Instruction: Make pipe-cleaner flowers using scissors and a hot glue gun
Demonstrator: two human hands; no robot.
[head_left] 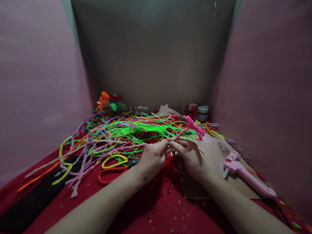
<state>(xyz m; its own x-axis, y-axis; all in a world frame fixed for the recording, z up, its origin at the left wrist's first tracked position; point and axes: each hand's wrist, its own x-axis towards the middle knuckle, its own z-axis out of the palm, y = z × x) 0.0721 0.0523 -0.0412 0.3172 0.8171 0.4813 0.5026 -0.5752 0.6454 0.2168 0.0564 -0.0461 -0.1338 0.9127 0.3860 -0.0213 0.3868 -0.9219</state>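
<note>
A pink pipe-cleaner flower [195, 127] points up and to the right, its fuzzy stem running down into my fingers. My left hand [156, 154] pinches the lower end of that stem. Right beside it, my right hand [188, 154] grips the stem a little nearer the bloom, thumb and fingers closed. A bit of green shows at the fingertips; I cannot tell how it is attached. Behind both hands spreads a big heap of loose pipe cleaners [146, 127] in green, purple, orange and pink. Scissors [113, 169] with yellow and red handles lie left of my left wrist.
A pink glue gun [248, 175] rests on a cardboard sheet [195, 187] at the right. An orange flower [103, 100] stands at the back left, and a lidded cup [202, 113] at the back right. Scraps dot the red cloth [170, 214]. Pink walls flank both sides.
</note>
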